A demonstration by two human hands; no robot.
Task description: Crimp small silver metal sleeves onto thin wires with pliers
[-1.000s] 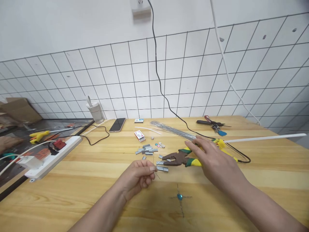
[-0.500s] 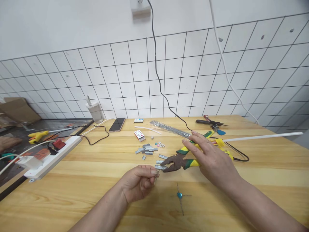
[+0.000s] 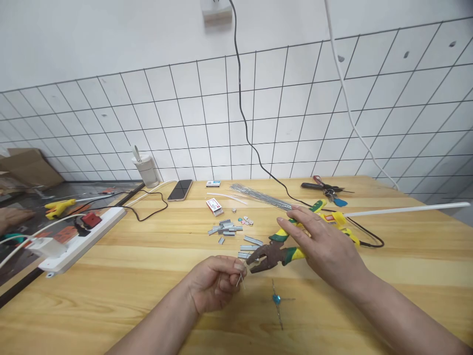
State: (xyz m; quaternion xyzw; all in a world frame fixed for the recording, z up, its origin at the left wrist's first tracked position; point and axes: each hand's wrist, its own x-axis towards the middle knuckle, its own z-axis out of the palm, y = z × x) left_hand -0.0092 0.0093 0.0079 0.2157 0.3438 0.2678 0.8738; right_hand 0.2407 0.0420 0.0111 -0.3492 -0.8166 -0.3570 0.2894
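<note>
Between thumb and fingers, my left hand (image 3: 218, 283) pinches thin metal wire (image 3: 240, 280), its ends poking out below the fingertips. My right hand (image 3: 323, 241) is wrapped round the green and yellow handles of a pair of pliers (image 3: 271, 255). The rusty jaws are parted and point at the wire, close to my left fingertips; whether they touch it I cannot tell. On the table below the pliers lies a wire cross (image 3: 277, 299) with a blue gem at its middle. Strips of staples (image 3: 251, 248) lie just behind the jaws.
Behind are a staple pile (image 3: 226, 228), small charms (image 3: 246, 221), a small box (image 3: 215, 207), a wire bundle (image 3: 260, 195) and a phone (image 3: 180, 190). A yellow glue gun (image 3: 334, 218) with a white stick lies right; a power strip (image 3: 81, 241) left. Another person's hand (image 3: 15, 219) shows far left.
The plier jaws have tilted, their tips now lower and nearer my left fingertips. The wire in my left hand has turned, so two ends show below. The view has shifted slightly.
</note>
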